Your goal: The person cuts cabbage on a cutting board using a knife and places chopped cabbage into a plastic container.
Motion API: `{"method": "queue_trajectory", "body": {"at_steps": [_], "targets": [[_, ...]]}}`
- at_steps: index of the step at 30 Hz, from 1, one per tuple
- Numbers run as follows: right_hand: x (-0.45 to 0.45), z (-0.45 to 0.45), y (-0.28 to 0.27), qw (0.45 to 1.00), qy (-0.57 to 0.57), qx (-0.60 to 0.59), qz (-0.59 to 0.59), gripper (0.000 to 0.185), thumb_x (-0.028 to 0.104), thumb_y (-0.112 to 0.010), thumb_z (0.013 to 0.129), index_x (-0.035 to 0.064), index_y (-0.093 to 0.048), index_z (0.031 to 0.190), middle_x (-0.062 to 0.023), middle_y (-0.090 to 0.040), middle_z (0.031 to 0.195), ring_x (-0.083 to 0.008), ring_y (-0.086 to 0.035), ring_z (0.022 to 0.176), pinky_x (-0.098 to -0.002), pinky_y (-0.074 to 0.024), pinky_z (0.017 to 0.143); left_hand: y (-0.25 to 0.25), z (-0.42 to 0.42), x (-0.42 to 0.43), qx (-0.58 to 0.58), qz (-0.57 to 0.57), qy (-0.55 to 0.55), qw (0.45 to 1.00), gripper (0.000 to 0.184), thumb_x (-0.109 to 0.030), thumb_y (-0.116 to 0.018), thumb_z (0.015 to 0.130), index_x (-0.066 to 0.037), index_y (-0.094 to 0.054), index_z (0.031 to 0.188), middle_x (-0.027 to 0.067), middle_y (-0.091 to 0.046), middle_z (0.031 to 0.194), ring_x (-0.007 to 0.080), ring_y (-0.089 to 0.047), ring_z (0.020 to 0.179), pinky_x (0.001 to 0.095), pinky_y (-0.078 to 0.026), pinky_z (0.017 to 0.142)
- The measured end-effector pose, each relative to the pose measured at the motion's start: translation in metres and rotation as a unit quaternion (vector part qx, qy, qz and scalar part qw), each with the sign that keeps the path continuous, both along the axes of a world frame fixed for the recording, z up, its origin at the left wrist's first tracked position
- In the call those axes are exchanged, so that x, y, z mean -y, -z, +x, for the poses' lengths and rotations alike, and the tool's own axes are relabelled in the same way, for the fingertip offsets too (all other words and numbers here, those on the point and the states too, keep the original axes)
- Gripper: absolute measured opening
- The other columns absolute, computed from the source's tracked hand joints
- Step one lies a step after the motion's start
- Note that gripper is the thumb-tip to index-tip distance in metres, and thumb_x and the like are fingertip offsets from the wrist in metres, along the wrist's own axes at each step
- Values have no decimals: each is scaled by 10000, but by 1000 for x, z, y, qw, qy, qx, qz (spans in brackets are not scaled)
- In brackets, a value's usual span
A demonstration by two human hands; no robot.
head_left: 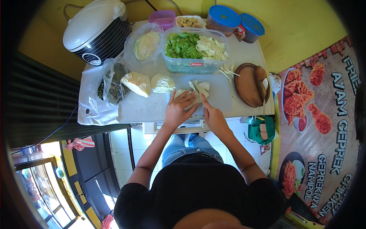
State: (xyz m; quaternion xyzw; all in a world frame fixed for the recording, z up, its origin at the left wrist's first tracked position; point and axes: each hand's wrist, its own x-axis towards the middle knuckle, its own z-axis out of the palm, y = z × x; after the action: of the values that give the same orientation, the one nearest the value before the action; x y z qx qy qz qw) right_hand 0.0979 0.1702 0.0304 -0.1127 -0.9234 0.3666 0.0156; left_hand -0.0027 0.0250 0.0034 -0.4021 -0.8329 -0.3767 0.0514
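My left hand [180, 108] presses down over a piece of pale cabbage, its fingers spread across the top and covering most of it. In my right hand [213, 115] is a knife [197, 91], its handle hidden in the grip and my index finger stretched along it. The blade stands in the cabbage, with cut cabbage leaves [203, 87] just beyond the fingers. All this lies on a pale cutting board [222, 100]. Left of the board's cabbage are a cabbage chunk [162, 83] and a larger cabbage half [136, 83].
Behind the board stands a clear tub [190, 68] of chopped greens and cabbage. A wooden mortar [247, 86] sits right, beside pale strips [228, 71]. Bagged cabbage [147, 45], a plastic bag [112, 86] and a rice cooker [97, 32] are left. Blue-lidded containers [223, 16] stand behind.
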Motion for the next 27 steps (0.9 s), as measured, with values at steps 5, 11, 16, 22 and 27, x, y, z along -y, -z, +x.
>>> {"method": "queue_trajectory", "body": {"at_steps": [5, 11, 16, 22, 27], "targets": [[-1, 5, -6, 1000, 2, 10, -12, 566, 21, -498, 926, 117, -347, 1463, -248, -590, 716, -404, -618, 656, -427, -491, 632, 0, 2, -2, 13, -3, -16, 1000, 266, -240, -726, 812, -122, -733, 1051, 30, -665, 1191, 214, -560, 1213, 505, -288, 1109], [-4, 27, 5, 997, -24, -68, -16, 569, 68, -470, 955, 127, -279, 1489, -266, -602, 711, -426, -618, 651, -476, -489, 642, 1, 1, -2, 6, -1, -19, 1000, 250, -274, -702, 833, -127, -736, 1031, 16, -665, 1189, 193, -564, 1205, 490, -292, 1113], [-1, 36, 9, 999, -12, -37, -5, 596, 75, -470, 956, 154, -245, 1503, -263, -605, 711, -427, -615, 646, -475, -489, 629, 2, 0, -2, 2, 0, -15, 1000, 261, -273, -704, 829, -128, -734, 1043, 19, -667, 1185, 195, -564, 1206, 489, -290, 1113], [3, 43, 4, 1000, 4, 24, 9, 614, 37, -472, 947, 171, -250, 1504, -253, -612, 722, -405, -636, 650, -441, -509, 644, 0, 0, -1, 10, -1, 3, 1000, 273, -249, -727, 813, -118, -732, 1053, 38, -667, 1188, 210, -556, 1222, 495, -257, 1127], [2, 38, 7, 1000, -2, -10, 16, 601, 55, -473, 941, 151, -262, 1496, -260, -611, 717, -418, -625, 642, -476, -494, 623, 0, -3, 0, 13, 3, 20, 1000, 274, -252, -718, 815, -114, -730, 1052, 50, -673, 1172, 217, -556, 1220, 492, -252, 1129]]}}
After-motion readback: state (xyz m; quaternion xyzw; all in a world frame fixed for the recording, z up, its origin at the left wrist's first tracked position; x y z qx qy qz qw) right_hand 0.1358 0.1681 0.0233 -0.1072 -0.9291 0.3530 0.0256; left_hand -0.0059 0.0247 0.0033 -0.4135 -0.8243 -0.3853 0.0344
